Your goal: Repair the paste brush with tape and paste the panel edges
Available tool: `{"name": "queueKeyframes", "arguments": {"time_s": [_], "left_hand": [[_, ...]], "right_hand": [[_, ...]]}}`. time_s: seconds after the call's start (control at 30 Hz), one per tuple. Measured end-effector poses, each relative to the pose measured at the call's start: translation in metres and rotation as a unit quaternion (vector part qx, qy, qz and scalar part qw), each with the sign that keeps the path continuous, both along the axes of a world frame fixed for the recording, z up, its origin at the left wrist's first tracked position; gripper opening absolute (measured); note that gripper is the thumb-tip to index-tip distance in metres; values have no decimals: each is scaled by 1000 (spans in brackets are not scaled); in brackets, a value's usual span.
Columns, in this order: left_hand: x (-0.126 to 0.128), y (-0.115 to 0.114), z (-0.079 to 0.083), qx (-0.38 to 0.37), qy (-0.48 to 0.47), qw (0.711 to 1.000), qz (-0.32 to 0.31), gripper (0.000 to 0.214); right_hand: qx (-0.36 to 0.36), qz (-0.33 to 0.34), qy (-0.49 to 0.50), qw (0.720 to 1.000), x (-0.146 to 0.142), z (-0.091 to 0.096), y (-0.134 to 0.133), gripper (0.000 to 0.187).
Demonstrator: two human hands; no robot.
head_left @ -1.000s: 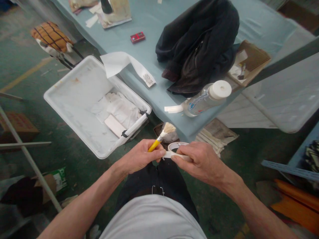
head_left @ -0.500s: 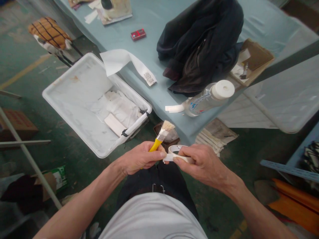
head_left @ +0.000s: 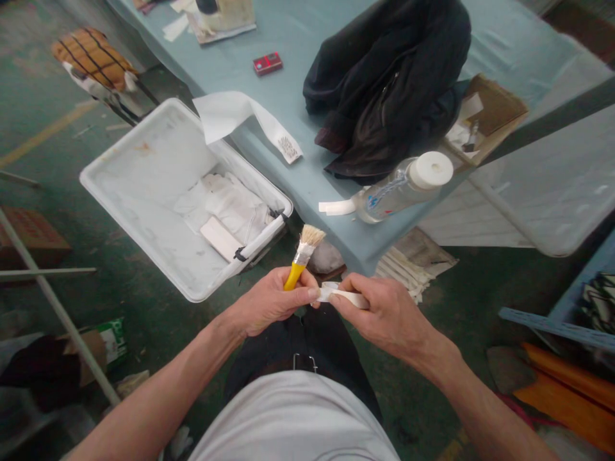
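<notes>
My left hand [head_left: 276, 296] is closed round a paintbrush [head_left: 300, 257] with a yellow handle, its pale bristles pointing up. The thumb and finger of that same hand pinch the loose end of white tape. In my right hand [head_left: 377, 301] is the roll of masking tape [head_left: 353, 298], gripped on its side and seen nearly edge-on. A short stretch of tape runs between the two hands, which are almost touching in front of my waist. Part of the roll is hidden by my right fingers.
A white plastic bin [head_left: 139, 192] holding cloth and a pale block stands at left. On the blue-covered table [head_left: 298, 38] lie a dark jacket [head_left: 384, 83], a clear bottle [head_left: 398, 189], a red box [head_left: 268, 63] and a curled white strip [head_left: 221, 118]. A cardboard box [head_left: 504, 109] sits at right.
The tape roll has turned in my right hand, from showing its open ring to nearly edge-on. The brush has shifted slightly left and stands more upright.
</notes>
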State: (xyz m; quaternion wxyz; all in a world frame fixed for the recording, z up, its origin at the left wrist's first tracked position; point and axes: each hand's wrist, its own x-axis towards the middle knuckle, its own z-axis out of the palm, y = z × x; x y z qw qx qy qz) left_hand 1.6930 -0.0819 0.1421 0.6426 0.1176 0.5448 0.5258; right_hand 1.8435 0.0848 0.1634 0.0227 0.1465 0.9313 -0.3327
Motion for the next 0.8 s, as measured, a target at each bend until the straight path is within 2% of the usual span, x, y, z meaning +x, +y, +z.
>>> {"name": "queueKeyframes", "arguments": {"time_s": [0.1, 0.2, 0.57, 0.7, 0.8], "left_hand": [[3, -1, 2, -3, 25, 1000, -5, 45], [5, -2, 3, 5, 11, 1000, -1, 46], [14, -4, 3, 1, -39, 999, 28, 47], [17, -2, 6, -4, -9, 1000, 26, 40], [17, 1, 10, -5, 22, 1000, 19, 34]], "right_hand": [[-35, 18, -39, 998, 1, 1, -2, 32], [-38, 47, -51, 997, 3, 1, -4, 27], [78, 16, 89, 993, 14, -3, -6, 37], [79, -12, 100, 992, 16, -4, -9, 29], [44, -38, 88, 994, 16, -1, -10, 22]]}}
